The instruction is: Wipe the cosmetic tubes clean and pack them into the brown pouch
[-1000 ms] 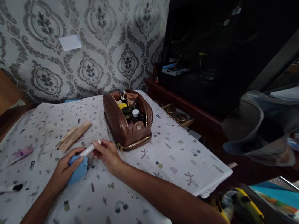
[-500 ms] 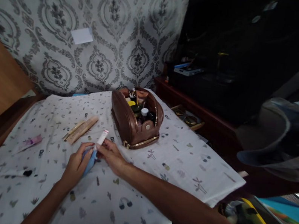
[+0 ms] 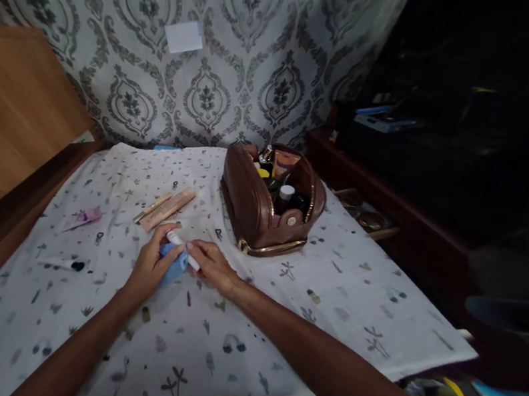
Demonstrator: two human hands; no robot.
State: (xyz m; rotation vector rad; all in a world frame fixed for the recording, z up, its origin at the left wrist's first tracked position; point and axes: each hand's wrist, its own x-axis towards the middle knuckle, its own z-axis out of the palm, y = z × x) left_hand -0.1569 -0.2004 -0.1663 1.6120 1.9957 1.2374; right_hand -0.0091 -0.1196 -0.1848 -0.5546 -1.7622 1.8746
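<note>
My left hand (image 3: 156,258) is closed around a blue cloth (image 3: 175,269), which is folded against a slim white tube (image 3: 193,263). Between thumb and fingers of my right hand (image 3: 210,263) is the near end of that tube, which now lies slanted across both hands. Its other end, with a reddish band, shows by my left fingertips. Just beyond the hands rest a beige tube (image 3: 168,209) and a thin gold stick (image 3: 152,207). A brown cosmetic bag (image 3: 248,202) stands unzipped behind my right hand, with several bottles inside.
A pink and white sachet (image 3: 83,217) and a brush with a dark tip (image 3: 76,266) lie to the left on the patterned white sheet (image 3: 224,380). A wooden board (image 3: 12,129) borders the left. At right are a dark cabinet and an open drawer (image 3: 372,223).
The white tube has turned from nearly upright to slanting down to the right, with the blue cloth now against its middle. The view has shifted, so everything sits further right.
</note>
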